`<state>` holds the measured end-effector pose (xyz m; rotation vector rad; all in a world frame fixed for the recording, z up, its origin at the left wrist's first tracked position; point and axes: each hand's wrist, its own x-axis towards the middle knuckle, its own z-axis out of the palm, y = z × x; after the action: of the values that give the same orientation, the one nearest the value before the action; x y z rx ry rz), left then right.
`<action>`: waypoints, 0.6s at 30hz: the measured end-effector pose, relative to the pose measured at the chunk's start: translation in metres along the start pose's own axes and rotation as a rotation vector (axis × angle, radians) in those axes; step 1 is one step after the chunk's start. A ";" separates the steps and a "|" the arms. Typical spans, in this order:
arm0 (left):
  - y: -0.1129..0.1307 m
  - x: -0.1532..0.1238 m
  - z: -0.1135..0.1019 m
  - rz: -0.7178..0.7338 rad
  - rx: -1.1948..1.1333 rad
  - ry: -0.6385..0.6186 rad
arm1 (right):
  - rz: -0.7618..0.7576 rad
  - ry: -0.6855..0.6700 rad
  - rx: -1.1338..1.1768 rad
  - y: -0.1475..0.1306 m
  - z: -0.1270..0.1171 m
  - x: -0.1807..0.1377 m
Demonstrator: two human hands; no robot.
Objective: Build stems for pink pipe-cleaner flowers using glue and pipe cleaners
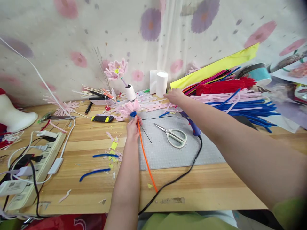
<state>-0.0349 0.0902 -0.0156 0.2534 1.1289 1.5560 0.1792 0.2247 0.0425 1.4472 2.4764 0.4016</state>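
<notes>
My left hand (133,128) is closed around the stem of a pink pipe-cleaner flower (129,108) with a blue band at its base. An orange pipe cleaner (146,155) runs from the same hand down across the table. A thin dark wire (146,134) sticks out beside it. My right hand (174,96) reaches to the back, next to a white cylinder (162,84) and above pink pipe cleaners (155,106); its fingers are mostly hidden. Scissors (176,138) with pale handles and a purple glue gun (192,124) lie on the grey cutting mat (158,159).
Blue pipe cleaners (244,110) and a red bundle (220,86) are piled at the right. A finished pink flower (116,69) stands in a white holder (130,92). A power strip (48,159) with cables sits left. The glue gun's black cord (177,179) crosses the front. A yellow-black cutter (102,118) lies left.
</notes>
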 end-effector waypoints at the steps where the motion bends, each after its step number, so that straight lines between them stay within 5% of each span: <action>1: 0.000 0.000 0.000 0.002 0.005 -0.001 | -0.012 0.015 0.015 -0.008 0.000 0.002; 10: 0.003 0.000 -0.001 0.015 -0.033 -0.017 | -0.262 0.234 0.139 -0.085 -0.036 0.014; 18: 0.009 0.000 -0.001 0.046 -0.043 0.007 | -0.368 0.380 0.267 -0.125 -0.070 0.008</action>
<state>-0.0412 0.0906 -0.0098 0.2465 1.1001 1.6209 0.0503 0.1645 0.0630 1.0312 3.1272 0.3006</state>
